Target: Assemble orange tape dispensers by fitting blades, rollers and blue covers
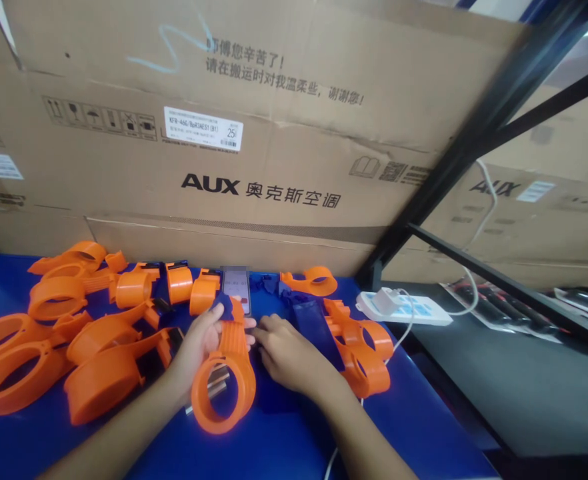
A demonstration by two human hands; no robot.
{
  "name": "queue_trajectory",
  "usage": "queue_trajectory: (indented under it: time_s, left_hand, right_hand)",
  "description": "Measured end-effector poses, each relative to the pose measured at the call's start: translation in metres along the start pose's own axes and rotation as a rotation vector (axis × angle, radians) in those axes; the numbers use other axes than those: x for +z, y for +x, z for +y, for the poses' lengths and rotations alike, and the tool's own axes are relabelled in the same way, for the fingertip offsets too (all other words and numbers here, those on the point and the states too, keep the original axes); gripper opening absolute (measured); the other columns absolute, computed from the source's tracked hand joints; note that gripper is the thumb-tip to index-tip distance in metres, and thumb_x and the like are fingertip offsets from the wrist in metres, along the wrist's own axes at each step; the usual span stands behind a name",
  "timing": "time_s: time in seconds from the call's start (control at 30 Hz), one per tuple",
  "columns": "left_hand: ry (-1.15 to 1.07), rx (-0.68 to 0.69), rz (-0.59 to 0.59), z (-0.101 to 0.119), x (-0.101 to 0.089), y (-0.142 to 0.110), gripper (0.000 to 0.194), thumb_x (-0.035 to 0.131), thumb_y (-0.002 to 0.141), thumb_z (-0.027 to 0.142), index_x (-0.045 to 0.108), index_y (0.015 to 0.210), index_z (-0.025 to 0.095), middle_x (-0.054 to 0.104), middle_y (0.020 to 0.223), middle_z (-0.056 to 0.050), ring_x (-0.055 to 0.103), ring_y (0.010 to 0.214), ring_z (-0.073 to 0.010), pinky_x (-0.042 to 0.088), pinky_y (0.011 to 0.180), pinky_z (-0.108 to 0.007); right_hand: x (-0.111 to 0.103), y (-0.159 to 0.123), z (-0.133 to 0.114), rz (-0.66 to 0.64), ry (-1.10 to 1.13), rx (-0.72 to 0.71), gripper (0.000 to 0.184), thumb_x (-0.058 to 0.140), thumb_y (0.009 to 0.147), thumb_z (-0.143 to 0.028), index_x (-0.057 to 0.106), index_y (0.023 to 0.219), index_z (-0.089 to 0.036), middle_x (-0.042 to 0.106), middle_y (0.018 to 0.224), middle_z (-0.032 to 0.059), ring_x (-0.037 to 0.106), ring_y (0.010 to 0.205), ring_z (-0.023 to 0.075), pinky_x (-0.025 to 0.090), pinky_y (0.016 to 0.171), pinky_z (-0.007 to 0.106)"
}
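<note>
While our left hand [200, 341] grips the orange holder [234, 341] over the bench [284, 450] – probably light, stiff plastic, best held by its ribbed handle – our right hand [291, 355] curls beside it, contents unclear

AUX cartons [294, 167] behind | blue tabletop [294, 447] | black metal frame [444, 167] right | grey surface [499, 393] beyond, perhaps shelving

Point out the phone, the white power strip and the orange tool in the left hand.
Phone [237, 285], head view: on its screen.
White power strip [425, 311], head view: on its socket face.
Orange tool [235, 341], head view: ribbed neck.
</note>
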State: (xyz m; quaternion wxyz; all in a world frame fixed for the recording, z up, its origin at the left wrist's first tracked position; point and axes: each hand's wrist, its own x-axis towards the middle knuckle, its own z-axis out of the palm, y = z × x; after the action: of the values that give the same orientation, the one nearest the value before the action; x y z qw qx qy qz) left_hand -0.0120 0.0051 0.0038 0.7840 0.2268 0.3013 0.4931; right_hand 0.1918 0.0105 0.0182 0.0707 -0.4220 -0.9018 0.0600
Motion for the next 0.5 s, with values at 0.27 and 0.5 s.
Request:
queue_trajectory:
  time_s: [0.27,0.5]
  left_hand:
    - [0.042,-0.071,-0.001,-0.001,0.007,-0.005,0.060,0.064,0.092,0.052,0.062,0.136,0.011,0.080,0.103,-0.019,0.077,0.083,-0.0315,0.058,0.062,-0.034]
    - [0.111,-0.064,-0.013,-0.006,0.012,-0.008,0.060,0.070,0.089,0.047,0.061,0.137,0.011,0.080,0.098,-0.019,0.075,0.068,-0.0245,0.057,0.064,-0.031]
  right_hand:
    - [-0.006,0.003,0.003,0.053,0.087,0.078,0.014,0.054,0.090,-0.008,0.063,0.096,-0.018,0.066,0.093,0.0080,0.059,0.083,0.0207,0.044,0.076,0.032]
    - [-0.025,0.000,0.004,0.194,0.594,0.117,0.014,0.053,0.091,-0.010,0.060,0.093,-0.022,0.062,0.075,-0.0028,0.056,0.061,0.0124,0.043,0.056,0.024]
